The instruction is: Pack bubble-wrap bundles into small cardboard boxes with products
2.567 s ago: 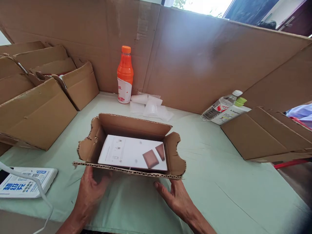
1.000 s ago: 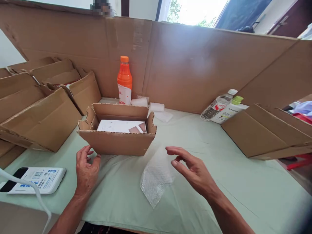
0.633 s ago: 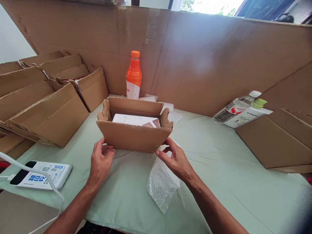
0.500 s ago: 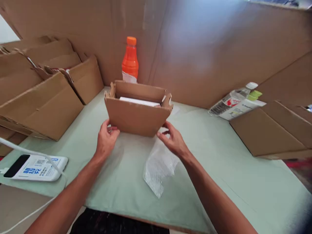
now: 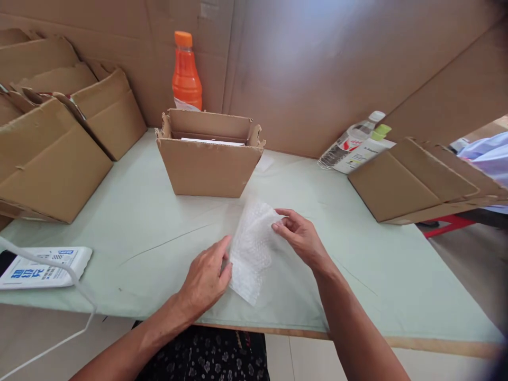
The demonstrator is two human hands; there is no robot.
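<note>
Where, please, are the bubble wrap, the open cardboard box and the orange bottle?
bubble wrap (image 5: 252, 248), head view, middle of the sheet.
open cardboard box (image 5: 208, 169), head view, front wall.
orange bottle (image 5: 186, 84), head view, orange body.

The bubble wrap lies on the counter between the left hand and right hand. The box sits behind it, with the bottle behind the box.

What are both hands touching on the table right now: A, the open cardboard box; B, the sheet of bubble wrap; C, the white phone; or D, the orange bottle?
B: the left hand and right hand both rest on the bubble wrap.
</note>
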